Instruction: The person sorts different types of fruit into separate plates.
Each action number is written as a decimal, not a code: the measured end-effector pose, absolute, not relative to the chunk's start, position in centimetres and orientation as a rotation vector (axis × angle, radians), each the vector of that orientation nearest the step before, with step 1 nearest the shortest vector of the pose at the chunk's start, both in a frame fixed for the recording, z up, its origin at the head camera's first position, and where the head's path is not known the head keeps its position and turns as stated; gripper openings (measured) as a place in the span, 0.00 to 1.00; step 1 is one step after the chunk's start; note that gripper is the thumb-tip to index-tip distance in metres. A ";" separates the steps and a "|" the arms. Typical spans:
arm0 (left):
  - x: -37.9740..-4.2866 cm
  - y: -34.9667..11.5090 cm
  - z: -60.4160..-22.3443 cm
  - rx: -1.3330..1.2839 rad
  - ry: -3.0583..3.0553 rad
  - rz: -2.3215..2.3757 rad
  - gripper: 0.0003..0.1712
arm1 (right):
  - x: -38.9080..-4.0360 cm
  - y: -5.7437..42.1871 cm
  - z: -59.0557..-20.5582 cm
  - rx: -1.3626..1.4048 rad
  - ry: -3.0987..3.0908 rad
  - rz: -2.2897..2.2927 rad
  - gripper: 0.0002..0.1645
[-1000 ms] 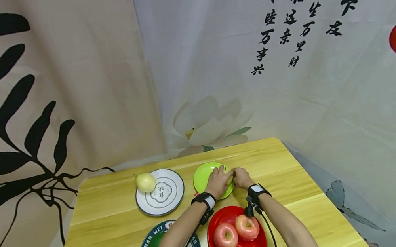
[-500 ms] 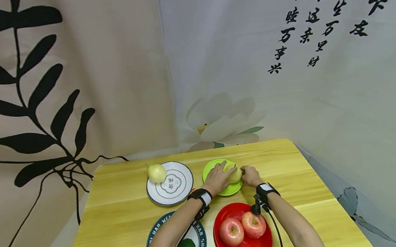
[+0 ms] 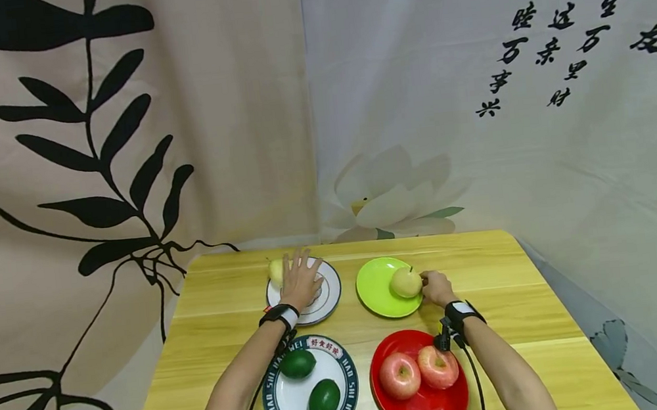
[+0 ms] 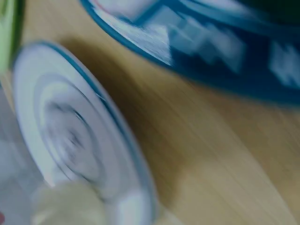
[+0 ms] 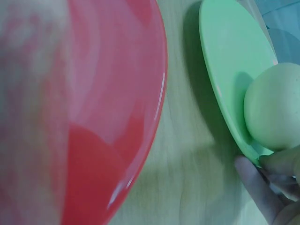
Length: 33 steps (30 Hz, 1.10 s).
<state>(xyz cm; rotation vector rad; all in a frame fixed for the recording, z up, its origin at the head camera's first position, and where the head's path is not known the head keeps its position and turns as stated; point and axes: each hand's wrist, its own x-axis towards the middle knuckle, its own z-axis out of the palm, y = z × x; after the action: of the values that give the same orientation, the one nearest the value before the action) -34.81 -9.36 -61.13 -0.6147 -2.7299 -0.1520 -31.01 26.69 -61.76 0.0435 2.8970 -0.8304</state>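
Left hand (image 3: 300, 280) over white plate (image 3: 328, 297), fingers spread and straight, reaching at the pale pear (image 3: 276, 271) on its far rim; grip open, nothing held. Right hand (image 3: 436, 287) curled at green plate (image 3: 375, 293), fingertips against second pear (image 3: 405, 283); cannot tell if gripped. Likely step: taking the far pear. Next calls for closing fingers around it.

Staged tabletop set, not lived-in room. Printed fabric backdrops hang behind wooden table (image 3: 370, 333): beige cloth with black leaf print (image 3: 91, 142) at left of frame, pale cloth with lotus flower (image 3: 390, 196) at centre and black calligraphy (image 3: 577, 16) at upper right. Plates of fruit laid out in rows on table.
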 end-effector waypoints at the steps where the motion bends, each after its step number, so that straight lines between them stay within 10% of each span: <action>1: -34.9 -10.2 -61.3 -0.556 -2.756 -0.125 0.30 | -31.1 26.7 -61.8 0.045 2.896 -0.824 0.27; 22: -34.4 -13.2 -61.9 -0.319 -2.863 -0.643 0.24 | -30.9 27.2 -62.5 0.107 2.882 -0.859 0.27; 33: -33.8 -9.1 -60.8 -0.711 -2.682 -0.481 0.22 | -30.8 26.8 -62.0 0.109 2.886 -0.864 0.24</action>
<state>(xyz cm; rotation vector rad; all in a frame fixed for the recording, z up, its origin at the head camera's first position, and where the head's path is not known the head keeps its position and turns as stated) -33.81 -9.10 -60.79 -0.7110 -2.6820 -0.4810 -30.81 26.76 -61.98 0.1089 2.8861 -0.8636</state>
